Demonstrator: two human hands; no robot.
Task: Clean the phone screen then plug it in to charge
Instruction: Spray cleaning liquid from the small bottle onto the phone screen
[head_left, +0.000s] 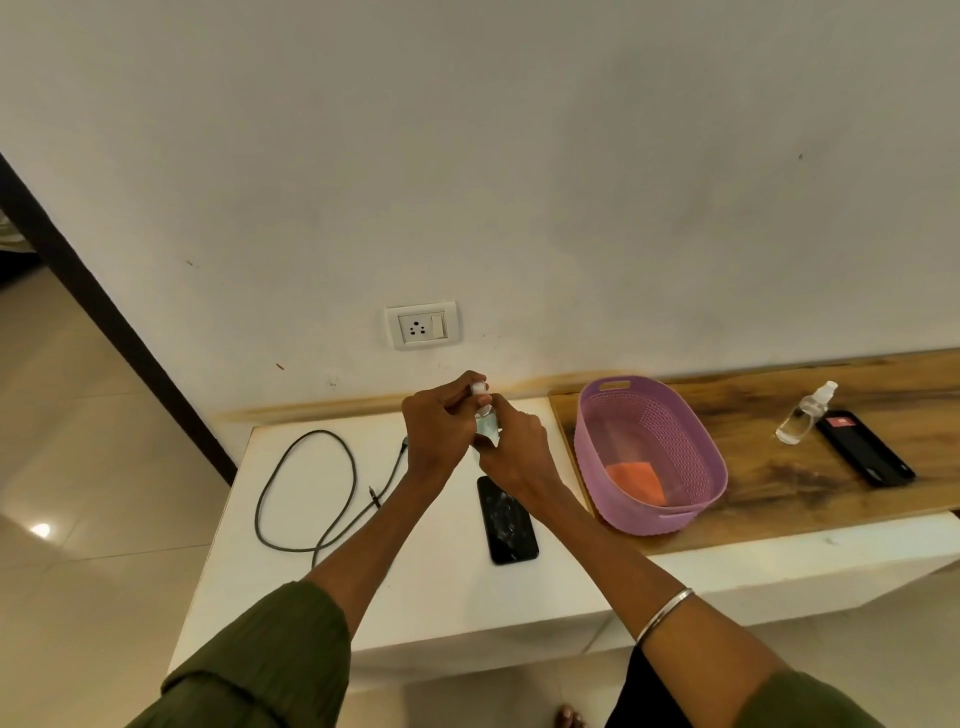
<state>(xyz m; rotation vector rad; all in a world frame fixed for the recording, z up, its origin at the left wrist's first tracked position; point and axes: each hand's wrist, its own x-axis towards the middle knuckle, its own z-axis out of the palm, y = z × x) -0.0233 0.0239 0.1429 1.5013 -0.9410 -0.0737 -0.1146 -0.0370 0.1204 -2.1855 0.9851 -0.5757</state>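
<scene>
White slab counter (291, 597) carries the task items; a wood-grain board (779, 467) abuts its right side.

Purple perforated plastic basket (670, 512) sits at the board's left end, with an orange cloth (636, 480) inside.

Dark looped charging cable (306, 488) lies by the counter's left edge.

Black smudged phone (506, 522) lies face up at mid-counter, below the hands.

Left hand (441, 426) pinches the top of a small clear spray bottle (485, 415); right hand (519, 441) is wrapped round its body.

Judged step: opening or priming the sprayer. Keep the bottle upright and aim the nozzle down at the screen; a light mist suffices.

White wall socket (422, 325) sits above the counter's back edge.

Open room: bare counter between cable and phone. Basket crowds the right. Front edge is near the phone.
</scene>
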